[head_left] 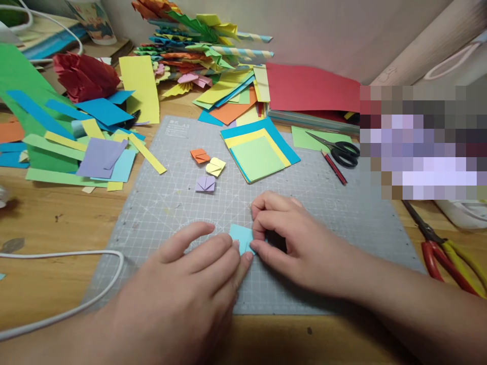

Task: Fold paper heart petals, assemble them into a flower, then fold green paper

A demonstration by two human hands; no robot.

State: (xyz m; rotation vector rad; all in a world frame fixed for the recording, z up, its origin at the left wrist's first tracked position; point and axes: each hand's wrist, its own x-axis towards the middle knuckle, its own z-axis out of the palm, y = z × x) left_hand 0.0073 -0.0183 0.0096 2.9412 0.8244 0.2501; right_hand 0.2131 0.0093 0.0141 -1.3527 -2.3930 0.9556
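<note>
A small light blue piece of paper [239, 233] lies on the grey cutting mat [327, 218] between my two hands. My left hand [194, 284] comes from the lower left, its fingertips gripping the near left part of the paper. From the right, my right hand [300, 243] pinches the paper's right edge, with curled fingers and the thumb close to my left hand's fingertips. Fingers hide part of the paper and its folds. Beyond my hands sit three small folded papers: an orange one [200, 155], a yellow one [215, 167] and a purple one [205, 184].
Stacked square paper sheets [258, 157] lie on the mat's far side. Black-handled scissors [338, 149] and a red pencil [335, 168] are at right, near red-and-yellow-handled pliers [437, 243]. Paper scraps [97, 157] cover the left; a white cable [76, 253] curves nearby.
</note>
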